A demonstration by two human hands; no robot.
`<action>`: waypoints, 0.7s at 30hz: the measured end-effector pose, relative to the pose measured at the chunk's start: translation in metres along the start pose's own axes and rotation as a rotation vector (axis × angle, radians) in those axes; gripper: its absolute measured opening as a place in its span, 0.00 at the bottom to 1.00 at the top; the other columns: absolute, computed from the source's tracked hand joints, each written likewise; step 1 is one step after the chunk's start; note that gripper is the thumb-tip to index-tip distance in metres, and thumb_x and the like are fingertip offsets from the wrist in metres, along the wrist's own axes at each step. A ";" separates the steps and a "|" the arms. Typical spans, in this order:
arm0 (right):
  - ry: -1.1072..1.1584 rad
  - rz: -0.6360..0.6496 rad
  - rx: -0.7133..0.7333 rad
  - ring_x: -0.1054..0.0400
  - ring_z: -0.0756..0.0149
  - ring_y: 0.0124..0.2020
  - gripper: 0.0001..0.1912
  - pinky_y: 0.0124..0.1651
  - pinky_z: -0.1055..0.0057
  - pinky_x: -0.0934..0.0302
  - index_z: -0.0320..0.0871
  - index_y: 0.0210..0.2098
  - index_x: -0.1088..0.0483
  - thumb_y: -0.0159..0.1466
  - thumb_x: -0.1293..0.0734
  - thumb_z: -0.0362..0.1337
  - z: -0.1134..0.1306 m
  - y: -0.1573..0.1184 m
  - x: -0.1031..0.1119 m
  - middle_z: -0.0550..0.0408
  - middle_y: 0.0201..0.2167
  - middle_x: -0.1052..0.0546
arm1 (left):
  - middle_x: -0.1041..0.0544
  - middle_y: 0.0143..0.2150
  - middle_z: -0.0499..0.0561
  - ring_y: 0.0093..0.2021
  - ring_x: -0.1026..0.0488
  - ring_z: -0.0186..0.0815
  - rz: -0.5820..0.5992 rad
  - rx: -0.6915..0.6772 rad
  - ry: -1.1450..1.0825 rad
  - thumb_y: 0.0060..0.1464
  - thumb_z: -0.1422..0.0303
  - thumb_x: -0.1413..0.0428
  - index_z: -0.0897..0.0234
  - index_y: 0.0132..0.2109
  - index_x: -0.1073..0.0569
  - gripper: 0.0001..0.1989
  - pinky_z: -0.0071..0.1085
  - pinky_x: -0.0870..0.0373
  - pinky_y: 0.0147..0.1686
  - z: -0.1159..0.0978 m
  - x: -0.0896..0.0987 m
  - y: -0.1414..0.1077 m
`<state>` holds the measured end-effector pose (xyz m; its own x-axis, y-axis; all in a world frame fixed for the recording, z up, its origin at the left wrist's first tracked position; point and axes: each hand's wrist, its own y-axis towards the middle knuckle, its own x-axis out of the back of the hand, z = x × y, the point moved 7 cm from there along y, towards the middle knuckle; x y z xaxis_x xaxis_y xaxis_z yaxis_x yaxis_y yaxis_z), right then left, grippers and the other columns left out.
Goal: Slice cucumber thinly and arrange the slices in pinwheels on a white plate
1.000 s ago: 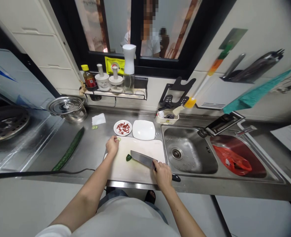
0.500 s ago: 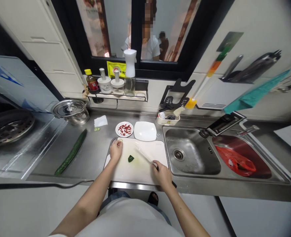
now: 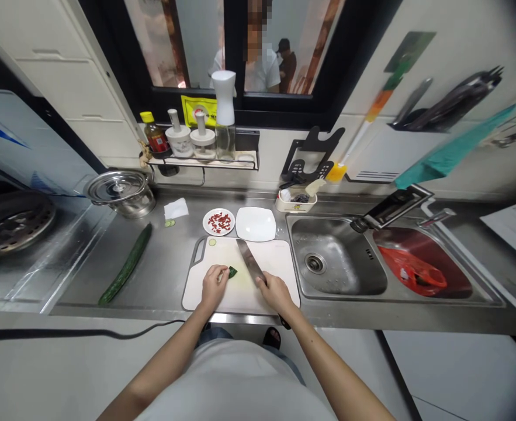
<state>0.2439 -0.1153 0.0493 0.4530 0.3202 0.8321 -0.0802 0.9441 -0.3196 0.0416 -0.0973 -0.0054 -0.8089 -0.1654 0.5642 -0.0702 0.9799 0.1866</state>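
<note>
Knife: gripped at the handle by the right hand, blade angled over the board. Green piece: on the board, left of the blade, pinched by the left hand. For neat cutting, the piece is best kept flat and steady, fingertips curled clear.

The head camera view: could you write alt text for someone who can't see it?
A person's right hand holds a knife over a white cutting board, with the left hand at a small green piece. A long cucumber lies left of the board, a sink to its right.
</note>
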 end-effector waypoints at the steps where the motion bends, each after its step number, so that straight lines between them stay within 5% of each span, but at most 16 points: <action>1: -0.032 0.017 -0.003 0.30 0.66 0.39 0.16 0.34 0.76 0.49 0.42 0.43 0.30 0.68 0.46 0.40 0.002 0.000 -0.001 0.50 0.37 0.22 | 0.25 0.38 0.53 0.40 0.28 0.36 0.004 -0.016 -0.006 0.59 0.62 0.51 0.62 0.38 0.25 0.12 0.33 0.31 0.41 -0.002 -0.001 0.000; 21: -0.318 0.128 0.031 0.28 0.62 0.37 0.14 0.34 0.72 0.46 0.43 0.46 0.34 0.69 0.48 0.37 0.022 -0.004 -0.009 0.48 0.36 0.22 | 0.22 0.39 0.52 0.41 0.27 0.34 0.042 -0.221 -0.021 0.59 0.64 0.48 0.61 0.40 0.23 0.10 0.33 0.30 0.44 -0.007 -0.011 -0.001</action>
<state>0.2203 -0.1208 0.0531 0.1386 0.4397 0.8874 -0.1471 0.8953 -0.4206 0.0548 -0.0977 -0.0061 -0.8206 -0.1201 0.5587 0.0919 0.9373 0.3363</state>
